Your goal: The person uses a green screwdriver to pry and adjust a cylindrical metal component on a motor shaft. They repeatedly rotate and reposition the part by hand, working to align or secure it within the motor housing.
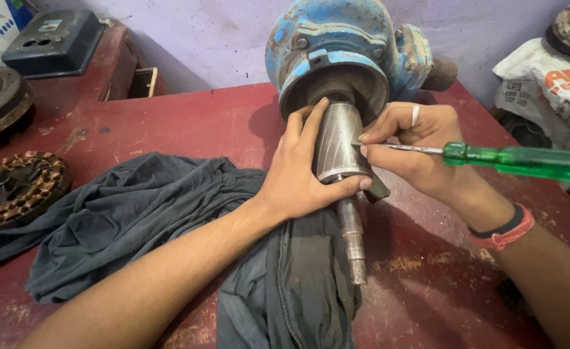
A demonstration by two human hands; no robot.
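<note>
Clearly heavy, rigid steel, the rotor (340, 139) juts from the blue motor housing (336, 45). The left hand (298, 171) wraps it loosely, thumb beneath; the right hand (420, 145) pinches a green screwdriver (517, 160) against it. Best gripped around the drum; its 1 smooth shaft (352, 239) looks slippery.

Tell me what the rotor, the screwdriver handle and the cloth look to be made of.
Rotor: bare metal, likely steel, dull grey sheen with fine lines. Screwdriver handle: clear green plastic, glossy and see-through. Cloth: soft woven fabric, dark grey, matte, crumpled in folds.
</note>
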